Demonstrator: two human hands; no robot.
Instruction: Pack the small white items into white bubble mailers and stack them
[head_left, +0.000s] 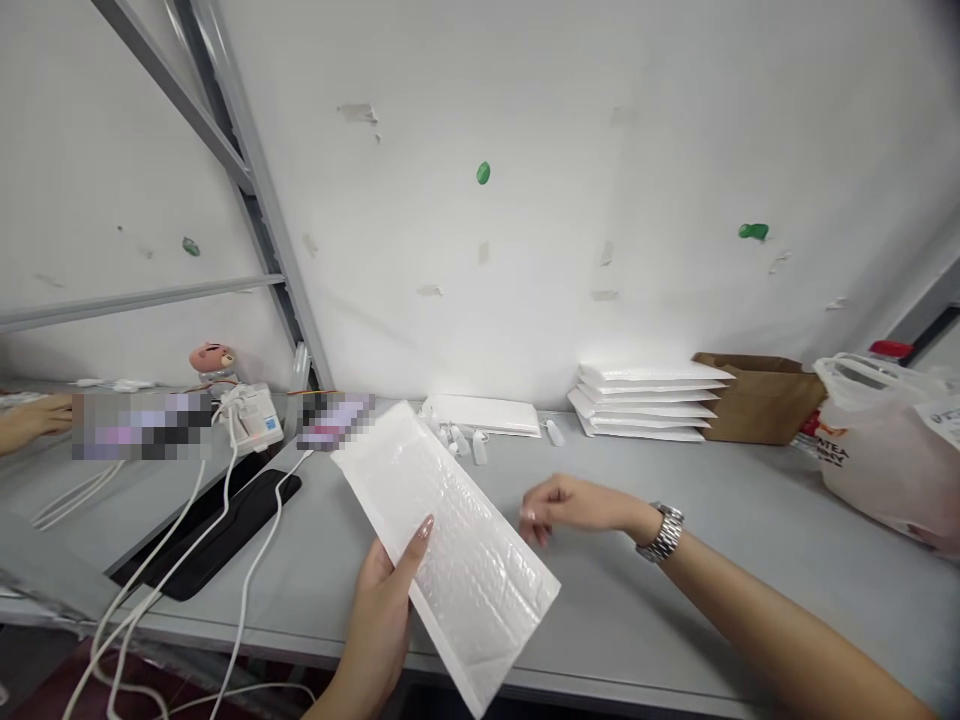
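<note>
My left hand (386, 600) grips a white bubble mailer (457, 550) by its left long edge, thumb lying on top. The mailer is tilted above the front part of the grey table. Just off its right side is my right hand (566, 505), with a metal watch on the wrist. Its fingers curl downward and are smeared by motion, so whether they hold anything is unclear. Beyond the mailer, several small white plastic pieces (480, 447) lie on the table, by a flat white mailer (487, 414) near the wall.
A stack of white mailers (649, 400) stands back right, with a brown paper bag (757, 395) and a white plastic bag (877, 440) beyond it. On the left are white cables (232, 455), a black case (225, 530), a bear figure (212, 357) and another person's hand (37, 422).
</note>
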